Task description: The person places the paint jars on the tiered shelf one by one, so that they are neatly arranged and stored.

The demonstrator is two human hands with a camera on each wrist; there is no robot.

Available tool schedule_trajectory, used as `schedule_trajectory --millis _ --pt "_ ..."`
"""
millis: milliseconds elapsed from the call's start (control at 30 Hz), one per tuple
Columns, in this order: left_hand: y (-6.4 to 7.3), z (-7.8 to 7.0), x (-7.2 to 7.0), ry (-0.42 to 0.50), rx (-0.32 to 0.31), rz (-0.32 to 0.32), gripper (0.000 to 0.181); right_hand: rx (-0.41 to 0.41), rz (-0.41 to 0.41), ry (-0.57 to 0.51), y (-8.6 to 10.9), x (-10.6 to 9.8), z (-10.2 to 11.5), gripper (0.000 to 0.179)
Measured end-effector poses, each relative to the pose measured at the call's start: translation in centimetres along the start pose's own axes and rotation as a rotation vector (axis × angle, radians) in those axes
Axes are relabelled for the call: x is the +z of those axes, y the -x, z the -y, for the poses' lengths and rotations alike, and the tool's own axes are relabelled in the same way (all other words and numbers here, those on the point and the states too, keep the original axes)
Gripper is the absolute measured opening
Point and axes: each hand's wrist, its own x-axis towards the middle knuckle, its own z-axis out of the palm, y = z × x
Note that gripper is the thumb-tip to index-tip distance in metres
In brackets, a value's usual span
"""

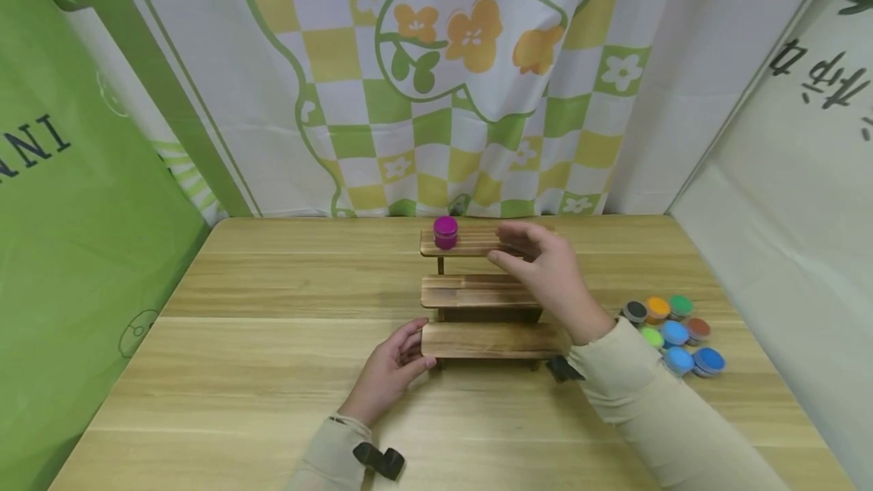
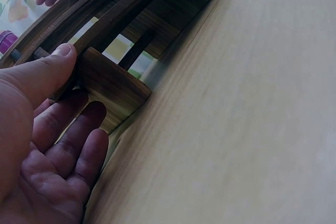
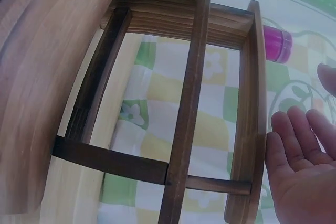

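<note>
A three-step wooden stand (image 1: pixel 487 341) is on the table. My left hand (image 1: pixel 387 374) holds the left end of its lowest step; in the left wrist view the thumb (image 2: pixel 55 66) lies against the wood and the other fingers reach below the step. A small jar of magenta paint (image 1: pixel 445 234) sits on the top step, near its left end. Over the right part of the top step is my right hand (image 1: pixel 551 273), its thumb apart from the fingers and nothing between them. The right wrist view shows these fingers (image 3: pixel 294 135) nearly straight beside the top step's edge.
To the right of the stand several small paint jars cluster on the table (image 1: pixel 259 370), among them a black jar (image 1: pixel 634 313), an orange jar (image 1: pixel 658 308) and a brown jar (image 1: pixel 698 329). A patterned curtain (image 1: pixel 436 150) hangs along the table's back edge.
</note>
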Motion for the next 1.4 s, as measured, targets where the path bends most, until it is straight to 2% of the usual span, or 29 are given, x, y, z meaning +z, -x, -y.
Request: schedule_trajectory --millis 333,533,667,867,1133,1267,1400 --pt "0.0 0.1 -0.1 -0.002 -0.009 0.004 0.069 -0.003 -0.004 0.042 1.3 -0.7 -0.2 0.044" --pt "0.0 0.0 0.0 -0.007 -0.009 0.002 0.069 0.008 -0.032 -0.029 2.3 -1.1 -0.5 0.041" --pt "0.0 -0.1 0.0 -0.009 -0.019 0.000 0.069 0.036 -0.036 -0.052 3.0 -1.6 -0.6 0.042" --pt "0.1 -0.1 0.0 -0.006 -0.013 0.003 0.069 0.087 -0.041 -0.009 4.5 -2.7 -0.7 0.043" --pt "0.1 -0.1 -0.1 -0.018 -0.004 -0.002 0.069 0.105 -0.092 0.054 5.9 -4.0 -1.1 0.045" --pt "0.1 0.0 -0.1 -0.012 -0.003 0.000 0.069 0.119 -0.113 0.037 6.5 -4.5 -1.7 0.045" --pt "0.0 0.1 0.0 -0.010 0.003 0.002 0.068 0.177 -0.126 -0.012 7.3 -5.0 -2.5 0.050"
